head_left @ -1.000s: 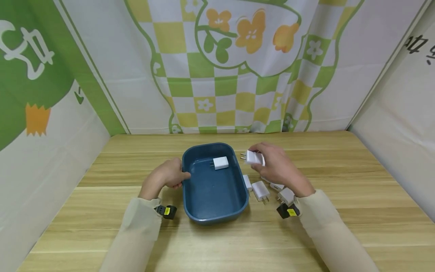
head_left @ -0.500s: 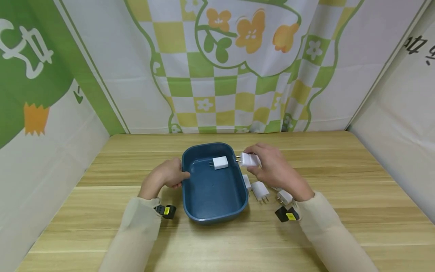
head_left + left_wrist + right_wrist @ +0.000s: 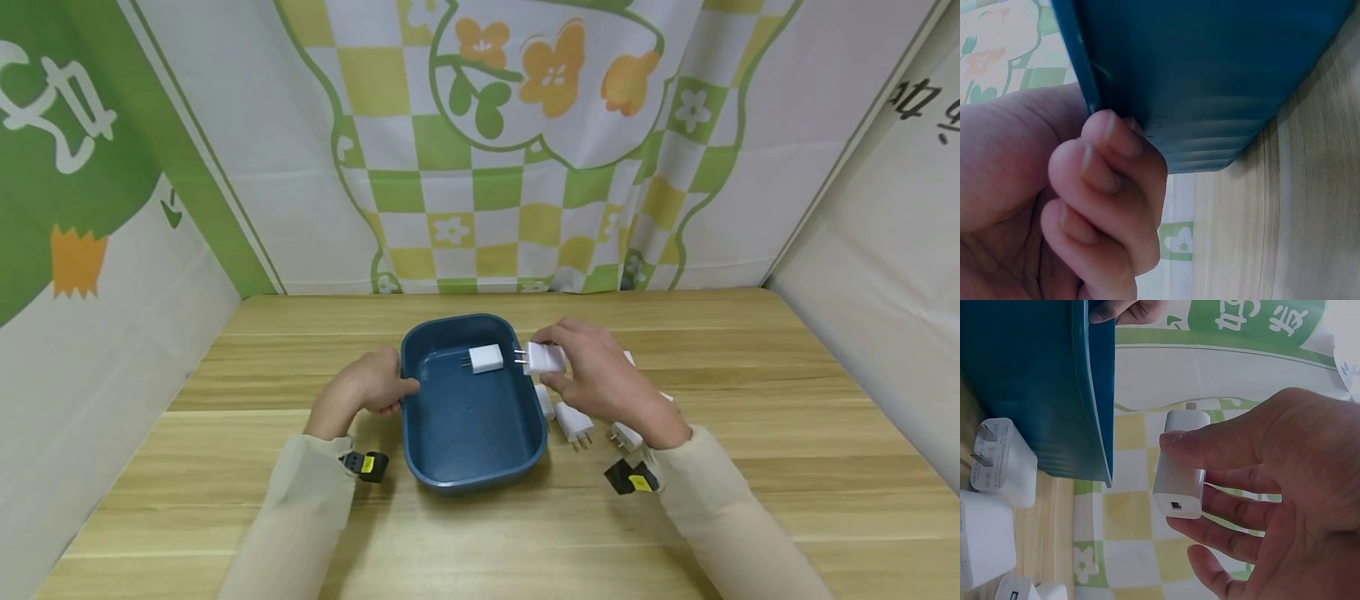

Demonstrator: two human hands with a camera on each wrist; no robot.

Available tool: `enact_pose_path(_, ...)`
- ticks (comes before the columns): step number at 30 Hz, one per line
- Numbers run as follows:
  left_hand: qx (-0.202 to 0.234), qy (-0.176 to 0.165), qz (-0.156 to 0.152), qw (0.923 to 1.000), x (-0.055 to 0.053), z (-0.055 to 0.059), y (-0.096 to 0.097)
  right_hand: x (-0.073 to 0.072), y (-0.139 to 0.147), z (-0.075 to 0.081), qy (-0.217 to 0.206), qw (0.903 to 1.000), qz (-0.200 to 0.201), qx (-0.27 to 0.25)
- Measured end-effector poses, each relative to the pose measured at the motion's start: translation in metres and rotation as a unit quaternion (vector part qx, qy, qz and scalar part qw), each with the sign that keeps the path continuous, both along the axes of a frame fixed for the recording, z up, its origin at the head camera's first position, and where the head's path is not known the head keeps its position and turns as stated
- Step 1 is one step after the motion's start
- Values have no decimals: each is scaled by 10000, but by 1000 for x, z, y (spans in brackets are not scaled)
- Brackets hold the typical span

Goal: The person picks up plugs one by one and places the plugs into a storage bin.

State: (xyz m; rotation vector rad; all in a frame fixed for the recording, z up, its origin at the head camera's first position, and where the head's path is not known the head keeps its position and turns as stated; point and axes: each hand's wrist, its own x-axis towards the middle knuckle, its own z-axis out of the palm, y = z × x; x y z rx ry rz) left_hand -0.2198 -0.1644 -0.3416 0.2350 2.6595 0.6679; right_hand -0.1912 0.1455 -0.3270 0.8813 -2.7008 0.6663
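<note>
A dark blue plastic bin (image 3: 471,433) stands on the table, with one white charger (image 3: 486,358) lying inside near its far end. My left hand (image 3: 371,383) grips the bin's left rim, thumb over the inside and curled fingers against the outer wall (image 3: 1197,75). Between thumb and fingers my right hand (image 3: 600,375) pinches another white charger (image 3: 545,358), its prongs pointing left over the bin's right rim. The right wrist view shows a USB port on the near end of this held charger (image 3: 1179,469).
Several more white chargers lie right of the bin, among them one close to its wall (image 3: 1007,462) and one (image 3: 574,422) nearer the front. Others are partly hidden by the right hand and wrist. A patterned curtain (image 3: 495,225) hangs behind the wooden table (image 3: 300,325).
My right hand has carried the charger a short way left, from beside the bin to its right rim. The left hand and the bin have stayed put.
</note>
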Motion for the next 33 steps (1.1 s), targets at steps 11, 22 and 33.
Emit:
enact_pose_path(11, 131, -41, 2, 9999, -1, -2, 0, 4, -3, 0, -21, 10000, 44, 42)
enact_pose_path(22, 79, -58, 24, 9999, -1, -1, -1, -3, -14, 4, -104, 9995, 209, 203)
enact_pose_path(33, 89, -134, 72, 9998, -1, 1, 0, -17, -33, 2, -504, 9956, 425, 670)
